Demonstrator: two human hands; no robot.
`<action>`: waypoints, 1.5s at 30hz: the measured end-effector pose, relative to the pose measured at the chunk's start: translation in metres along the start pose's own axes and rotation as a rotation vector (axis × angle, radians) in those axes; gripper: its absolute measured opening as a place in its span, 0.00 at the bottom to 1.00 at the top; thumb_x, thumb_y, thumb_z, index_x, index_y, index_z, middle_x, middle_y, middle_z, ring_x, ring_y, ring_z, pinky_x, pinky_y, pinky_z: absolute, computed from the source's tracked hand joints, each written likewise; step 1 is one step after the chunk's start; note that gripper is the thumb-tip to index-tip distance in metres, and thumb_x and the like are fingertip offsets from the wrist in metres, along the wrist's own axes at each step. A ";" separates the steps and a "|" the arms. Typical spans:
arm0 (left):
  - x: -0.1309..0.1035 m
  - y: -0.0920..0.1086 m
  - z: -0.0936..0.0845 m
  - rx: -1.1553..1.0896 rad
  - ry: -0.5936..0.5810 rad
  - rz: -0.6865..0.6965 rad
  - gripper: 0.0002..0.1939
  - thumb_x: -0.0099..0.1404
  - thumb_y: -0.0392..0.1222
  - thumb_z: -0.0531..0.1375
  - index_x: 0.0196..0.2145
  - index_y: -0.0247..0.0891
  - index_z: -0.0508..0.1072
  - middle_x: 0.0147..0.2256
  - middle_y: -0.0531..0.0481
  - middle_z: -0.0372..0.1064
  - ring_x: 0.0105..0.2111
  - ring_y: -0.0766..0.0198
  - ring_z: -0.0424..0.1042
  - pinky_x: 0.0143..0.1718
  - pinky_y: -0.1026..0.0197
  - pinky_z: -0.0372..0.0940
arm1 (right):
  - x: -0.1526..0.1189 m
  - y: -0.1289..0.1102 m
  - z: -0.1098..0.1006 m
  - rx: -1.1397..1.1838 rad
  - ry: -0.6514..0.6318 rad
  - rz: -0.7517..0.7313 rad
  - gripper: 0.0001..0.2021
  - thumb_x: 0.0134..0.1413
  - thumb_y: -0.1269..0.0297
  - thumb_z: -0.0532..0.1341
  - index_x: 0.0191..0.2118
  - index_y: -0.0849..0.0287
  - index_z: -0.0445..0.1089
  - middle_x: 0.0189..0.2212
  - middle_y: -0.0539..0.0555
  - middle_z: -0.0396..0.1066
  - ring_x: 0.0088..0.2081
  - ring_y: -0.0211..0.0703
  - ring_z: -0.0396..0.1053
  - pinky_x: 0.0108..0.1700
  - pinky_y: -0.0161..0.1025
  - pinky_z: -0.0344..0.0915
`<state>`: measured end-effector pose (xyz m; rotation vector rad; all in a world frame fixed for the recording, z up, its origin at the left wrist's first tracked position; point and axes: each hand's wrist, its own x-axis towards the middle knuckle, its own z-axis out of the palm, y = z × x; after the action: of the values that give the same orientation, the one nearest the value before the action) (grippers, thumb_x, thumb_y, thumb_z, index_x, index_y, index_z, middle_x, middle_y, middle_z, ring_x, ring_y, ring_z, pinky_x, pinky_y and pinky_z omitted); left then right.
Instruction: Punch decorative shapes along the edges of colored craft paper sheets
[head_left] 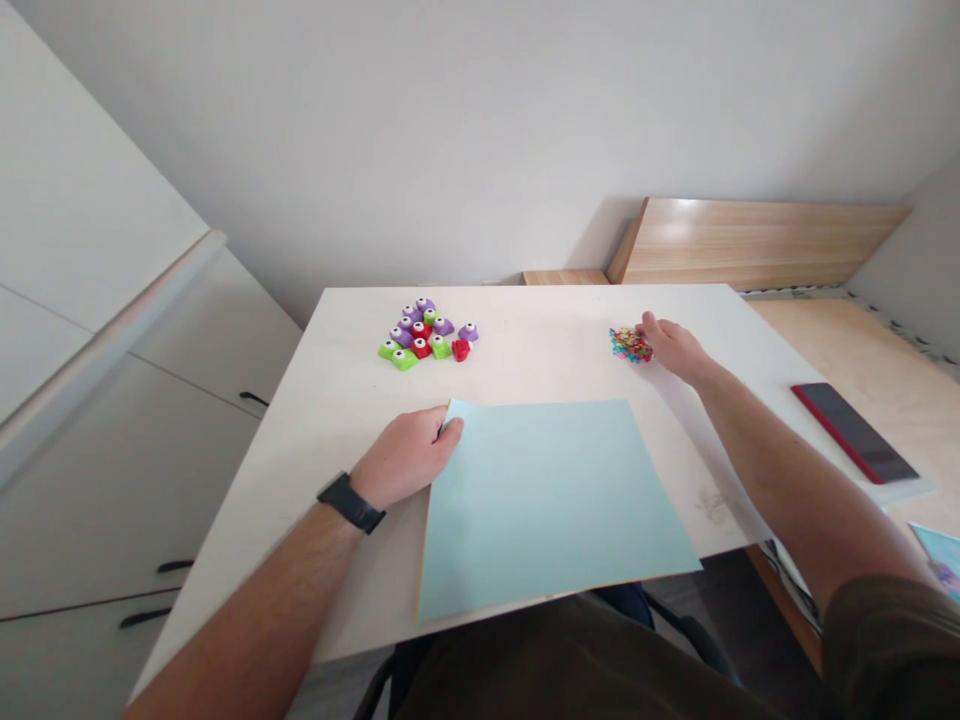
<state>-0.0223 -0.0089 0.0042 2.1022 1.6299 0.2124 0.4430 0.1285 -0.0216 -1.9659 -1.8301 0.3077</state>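
A left hand (pixel 405 455) pinches the far left corner of a pale-blue rectangular paper sheet (pixel 551 500) at the near edge of a white tabletop (pixel 540 345). Farther back, the right hand (pixel 675 348) touches a small heap of shiny multicoloured bits (pixel 628 345), its grip unclear, opposite clustered purple, green and red eyeball-topped pieces (pixel 421 348).

The left hand (pixel 409 450) has most fingers hidden under the blue sheet (pixel 551 500); colourful bits (pixel 628 345) by the right hand (pixel 675 348) are too small to tell singly; well right of it, a patterned item (pixel 939 552) is cut off
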 end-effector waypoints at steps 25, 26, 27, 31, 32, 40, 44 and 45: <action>0.000 0.002 -0.001 -0.012 0.006 -0.002 0.20 0.73 0.51 0.48 0.26 0.41 0.62 0.26 0.49 0.70 0.28 0.59 0.68 0.31 0.58 0.53 | 0.005 0.002 0.023 -0.236 0.105 -0.233 0.20 0.63 0.49 0.56 0.46 0.54 0.80 0.45 0.62 0.76 0.52 0.59 0.67 0.60 0.56 0.57; 0.000 0.002 -0.001 -0.012 0.007 -0.003 0.20 0.73 0.51 0.48 0.26 0.41 0.62 0.26 0.49 0.70 0.28 0.59 0.68 0.31 0.58 0.53 | 0.006 0.002 0.023 -0.240 0.112 -0.229 0.20 0.63 0.48 0.56 0.47 0.55 0.80 0.45 0.63 0.76 0.52 0.59 0.67 0.60 0.56 0.58; 0.000 0.002 -0.001 -0.012 0.007 -0.004 0.20 0.73 0.51 0.48 0.26 0.41 0.62 0.26 0.49 0.70 0.28 0.59 0.68 0.31 0.58 0.53 | 0.006 0.002 0.022 -0.242 0.121 -0.229 0.21 0.63 0.48 0.57 0.48 0.56 0.79 0.46 0.64 0.75 0.52 0.60 0.67 0.59 0.56 0.58; 0.000 0.001 -0.001 -0.013 0.001 -0.002 0.20 0.74 0.51 0.48 0.26 0.41 0.63 0.27 0.49 0.71 0.29 0.59 0.68 0.32 0.58 0.53 | 0.006 -0.010 0.027 -0.227 0.133 -0.246 0.23 0.62 0.45 0.58 0.51 0.55 0.78 0.50 0.64 0.74 0.53 0.60 0.66 0.58 0.55 0.60; 0.000 0.001 -0.001 -0.015 0.002 0.000 0.20 0.74 0.51 0.48 0.27 0.41 0.63 0.27 0.49 0.71 0.29 0.58 0.69 0.32 0.58 0.53 | 0.007 -0.015 0.030 -0.221 0.124 -0.248 0.23 0.61 0.44 0.59 0.50 0.54 0.78 0.51 0.63 0.74 0.53 0.60 0.66 0.58 0.55 0.59; 0.001 0.000 -0.001 -0.009 0.003 0.001 0.19 0.74 0.51 0.48 0.26 0.42 0.62 0.26 0.49 0.70 0.29 0.59 0.68 0.32 0.58 0.53 | 0.015 -0.019 0.035 -0.245 0.144 -0.161 0.17 0.61 0.48 0.59 0.41 0.51 0.82 0.46 0.60 0.76 0.52 0.63 0.65 0.57 0.60 0.59; 0.001 0.002 -0.001 -0.011 0.002 0.007 0.19 0.74 0.51 0.47 0.26 0.42 0.62 0.27 0.49 0.70 0.29 0.58 0.68 0.32 0.58 0.53 | 0.014 -0.008 0.023 -0.248 0.176 -0.128 0.15 0.59 0.52 0.61 0.38 0.52 0.82 0.45 0.61 0.76 0.52 0.63 0.65 0.56 0.59 0.59; 0.001 0.002 -0.001 -0.010 0.006 0.009 0.19 0.74 0.51 0.47 0.26 0.42 0.62 0.27 0.49 0.70 0.29 0.58 0.68 0.32 0.57 0.53 | 0.013 -0.006 0.020 -0.245 0.184 -0.132 0.15 0.59 0.52 0.61 0.38 0.53 0.82 0.45 0.61 0.76 0.52 0.63 0.65 0.56 0.59 0.59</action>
<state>-0.0209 -0.0083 0.0059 2.1036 1.6203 0.2286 0.4298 0.1445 -0.0352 -1.9424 -1.9387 -0.1406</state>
